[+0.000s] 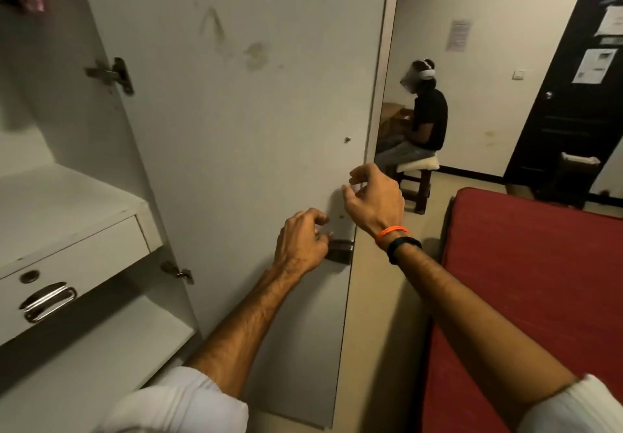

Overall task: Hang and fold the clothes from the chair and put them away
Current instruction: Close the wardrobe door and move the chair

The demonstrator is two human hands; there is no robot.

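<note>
Matt, stained wardrobe door (pixel 236 112); glossy metal drawer handle (pixel 47 301); red cloth mattress (pixel 532 281).

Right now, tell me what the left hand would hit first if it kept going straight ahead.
Most likely the dark lock plate at the wardrobe door edge; the left hand already reaches toward it, though contact is unclear.

Open wardrobe door (pixel 236 112) before hands
</note>
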